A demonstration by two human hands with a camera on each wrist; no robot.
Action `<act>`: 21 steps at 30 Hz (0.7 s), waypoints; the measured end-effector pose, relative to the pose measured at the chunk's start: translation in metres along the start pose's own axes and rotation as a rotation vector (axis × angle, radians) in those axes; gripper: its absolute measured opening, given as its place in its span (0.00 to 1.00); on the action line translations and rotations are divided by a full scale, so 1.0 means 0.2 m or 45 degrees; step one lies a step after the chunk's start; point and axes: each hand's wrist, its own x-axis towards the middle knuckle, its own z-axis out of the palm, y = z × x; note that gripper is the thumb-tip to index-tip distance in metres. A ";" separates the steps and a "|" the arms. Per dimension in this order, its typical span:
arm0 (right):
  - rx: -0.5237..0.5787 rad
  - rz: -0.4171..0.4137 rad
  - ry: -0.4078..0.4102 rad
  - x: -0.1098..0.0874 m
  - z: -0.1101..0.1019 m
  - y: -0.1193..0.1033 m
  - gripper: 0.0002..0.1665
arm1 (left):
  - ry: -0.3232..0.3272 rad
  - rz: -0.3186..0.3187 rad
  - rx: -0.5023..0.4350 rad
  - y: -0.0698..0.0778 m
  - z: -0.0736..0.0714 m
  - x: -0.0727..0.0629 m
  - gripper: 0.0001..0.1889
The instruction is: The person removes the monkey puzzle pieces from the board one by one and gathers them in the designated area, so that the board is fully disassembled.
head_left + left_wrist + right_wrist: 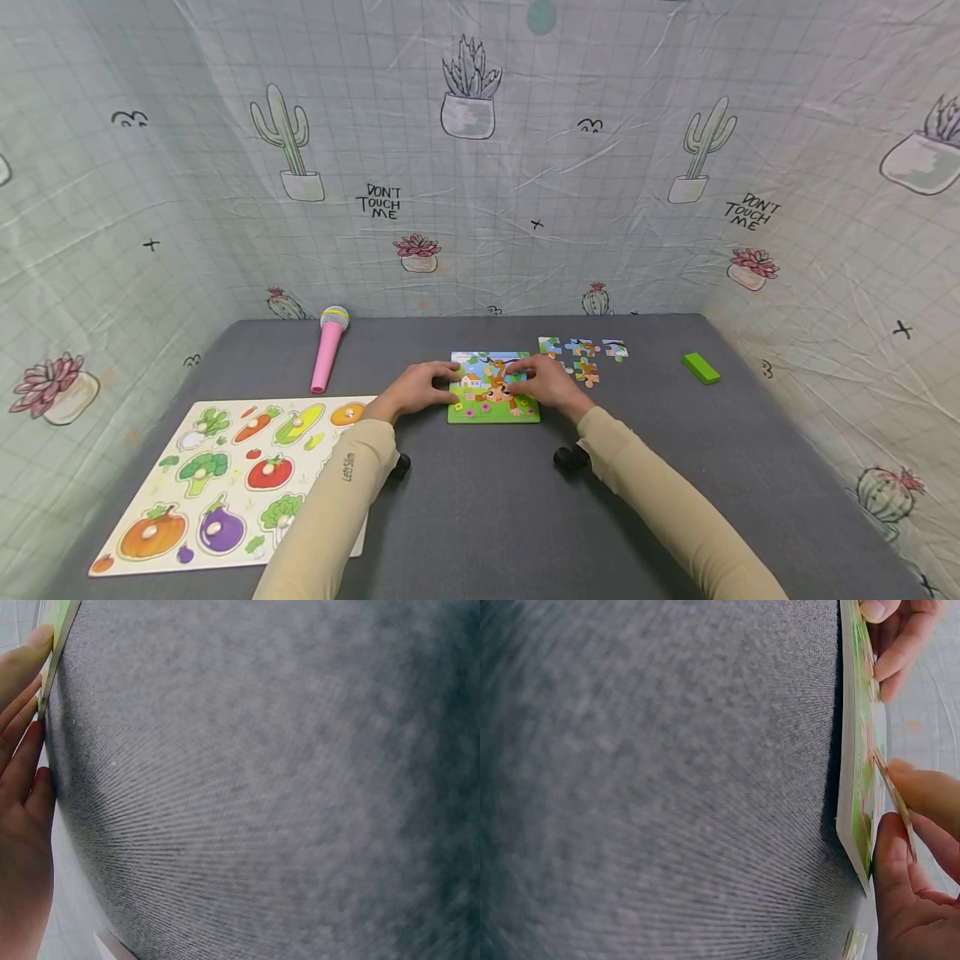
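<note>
- The puzzle board [487, 417] lies flat on the grey surface [480, 508], between the two hands, its green edge toward the person; an animal picture shows on it.
- The left hand [416, 390] rests at the board's left side, thumb and fingers spread wide, touching the edge and face rather than curling round it.
- The right hand [553, 385] is over the board's right part; in the right wrist view its thumb and fingers pinch a thin puzzle piece [898, 802], tilted up, its lower edge at or very near the board's face. Whether it touches cannot be told.
- The piece looks light and stiff, like card or thin wood, and probably slides easily; its narrow tabs would be the weak spots. A light pinch on opposite edges, clear of the tabs, should suit it.
- The board also looks light and rigid, likely to skid if pushed, so its side edges make the best hold.
- Loose pieces [582, 347] lie just beyond the right hand; being flat, they should lift most easily by their rims.
- The vegetable board [161, 486] lies at the left with a pink microphone [327, 354] beyond it; a green block [701, 367] sits at the right.
</note>
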 end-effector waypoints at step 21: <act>0.190 0.094 0.018 -0.02 -0.06 0.05 0.18 | -0.027 -0.008 -0.007 -0.01 -0.01 0.01 0.22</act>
